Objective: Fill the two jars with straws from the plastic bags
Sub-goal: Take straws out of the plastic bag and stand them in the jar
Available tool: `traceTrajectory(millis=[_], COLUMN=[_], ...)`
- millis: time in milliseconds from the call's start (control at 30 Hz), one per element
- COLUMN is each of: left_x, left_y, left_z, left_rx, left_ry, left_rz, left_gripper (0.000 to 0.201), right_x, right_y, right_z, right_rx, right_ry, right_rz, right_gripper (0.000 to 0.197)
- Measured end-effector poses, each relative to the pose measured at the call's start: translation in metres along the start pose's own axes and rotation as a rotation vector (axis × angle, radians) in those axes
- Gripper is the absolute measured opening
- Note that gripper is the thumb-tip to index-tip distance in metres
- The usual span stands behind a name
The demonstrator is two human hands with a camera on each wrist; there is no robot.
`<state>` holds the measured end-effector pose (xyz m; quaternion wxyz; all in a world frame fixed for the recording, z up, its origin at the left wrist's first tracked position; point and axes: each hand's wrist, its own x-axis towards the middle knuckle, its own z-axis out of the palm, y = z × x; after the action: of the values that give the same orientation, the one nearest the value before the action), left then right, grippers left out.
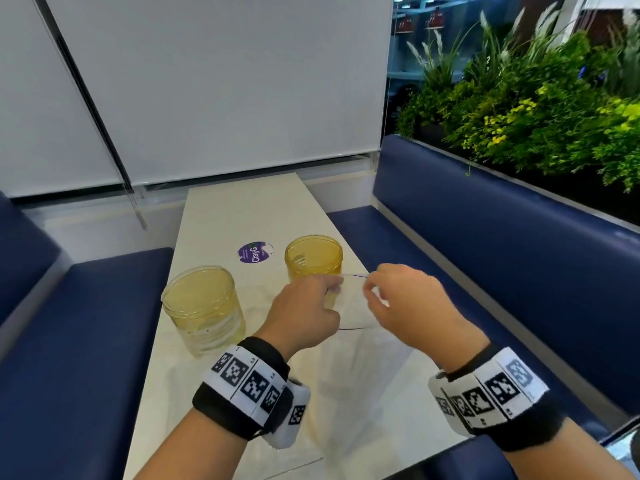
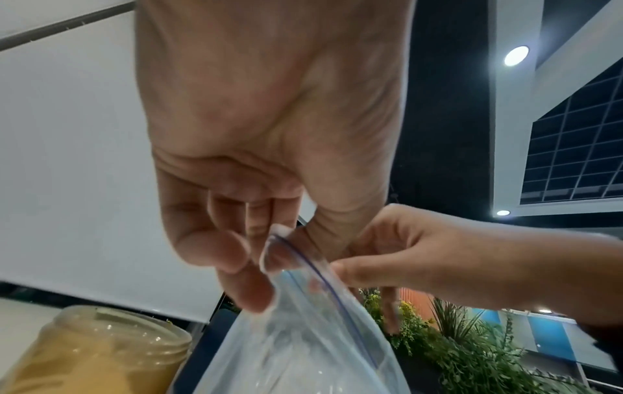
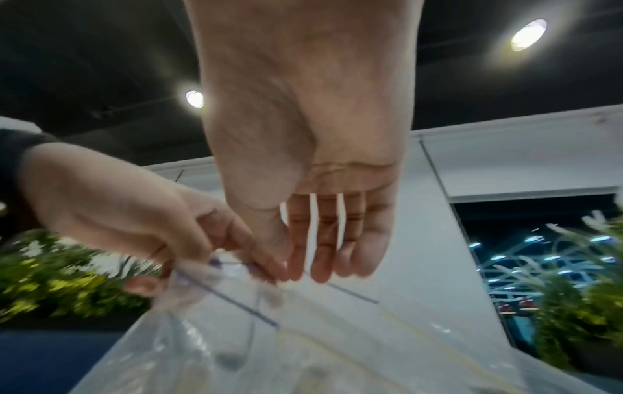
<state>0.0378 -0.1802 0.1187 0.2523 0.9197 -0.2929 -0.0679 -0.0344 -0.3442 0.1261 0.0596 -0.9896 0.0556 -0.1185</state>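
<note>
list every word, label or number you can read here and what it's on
"ClayG": large white letters on the round purple sticker on the table; the word may run on under the green mark beside it.
Smaller lines on that sticker: too small to read.
Tiny characters on the marker wristbands, left and right: too blurred to read.
Jars and plastic bag: no text visible.

Two jars stand ahead; far tabletop open.

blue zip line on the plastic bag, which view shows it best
The left wrist view: the blue zip line runs sharp down the plastic bag's top edge, between the left hand's pinching fingers and the right hand. The right wrist view shows it blurred. The head view shows only a faint short stretch between the hands.
</note>
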Motion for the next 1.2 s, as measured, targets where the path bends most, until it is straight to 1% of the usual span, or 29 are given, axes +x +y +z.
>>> traceTrajectory(millis=[67, 133, 200, 300, 367, 500, 567, 633, 700, 767, 900, 967, 1067, 1200], left_x=[0.002, 0.003, 0.004, 0.005, 0.006, 0.009, 0.01, 0.01, 0.01, 0.01, 0.013, 0.014, 0.015, 0.016], left_y=[0.002, 0.002, 0.0, -0.001, 0.0, 0.0, 0.0, 0.001, 0.001, 0.001, 0.001, 0.0, -0.001, -0.003], left_z=[0.005, 0.008, 0.011, 0.016, 0.018, 0.023, 0.027, 0.03, 0.033, 0.037, 0.042, 0.046, 0.052, 0.063], left_rx=[-0.075, -0.118, -0.133, -0.172, -0.199, -0.235, -0.238, -0.296, -0.356, -0.373, -0.458, -0.484, -0.526, -0.614], left_ry=[-0.002, 0.01, 0.024, 0.037, 0.05, 0.084, 0.103, 0.09, 0.033, -0.012, -0.037, -0.018, 0.046, 0.147], left_rz=[0.045, 0.091, 0.106, 0.093, 0.1, 0.106, 0.116, 0.111, 0.111, 0.14, 0.16, 0.189, 0.225, 0.223], left_gripper=[0.066, 0.066, 0.066, 0.062, 0.063, 0.062, 0.058, 0.058, 0.065, 0.073, 0.082, 0.083, 0.085, 0.09], right_x=[0.01, 0.021, 0.028, 0.032, 0.032, 0.028, 0.025, 0.023, 0.022, 0.022, 0.024, 0.028, 0.032, 0.036], right_y=[-0.008, -0.007, 0.0, 0.01, 0.015, 0.025, 0.029, 0.03, 0.033, 0.036, 0.03, 0.025, 0.017, 0.002], right_z=[0.009, 0.021, 0.032, 0.047, 0.054, 0.064, 0.069, 0.072, 0.073, 0.07, 0.056, 0.047, 0.033, 0.012], right_rx=[-0.037, -0.135, -0.198, -0.419, -0.505, -0.485, -0.421, -0.355, -0.318, -0.315, -0.328, -0.294, -0.216, -0.159], right_ry=[-0.083, -0.161, -0.213, -0.338, -0.392, -0.366, -0.364, -0.356, -0.34, -0.322, -0.217, -0.16, -0.13, -0.087], right_rz=[-0.184, -0.261, -0.244, -0.154, -0.112, -0.078, -0.054, -0.041, -0.04, -0.05, -0.062, -0.034, 0.009, 0.037], right_gripper=[0.03, 0.034, 0.036, 0.051, 0.059, 0.057, 0.054, 0.051, 0.049, 0.047, 0.044, 0.043, 0.042, 0.037])
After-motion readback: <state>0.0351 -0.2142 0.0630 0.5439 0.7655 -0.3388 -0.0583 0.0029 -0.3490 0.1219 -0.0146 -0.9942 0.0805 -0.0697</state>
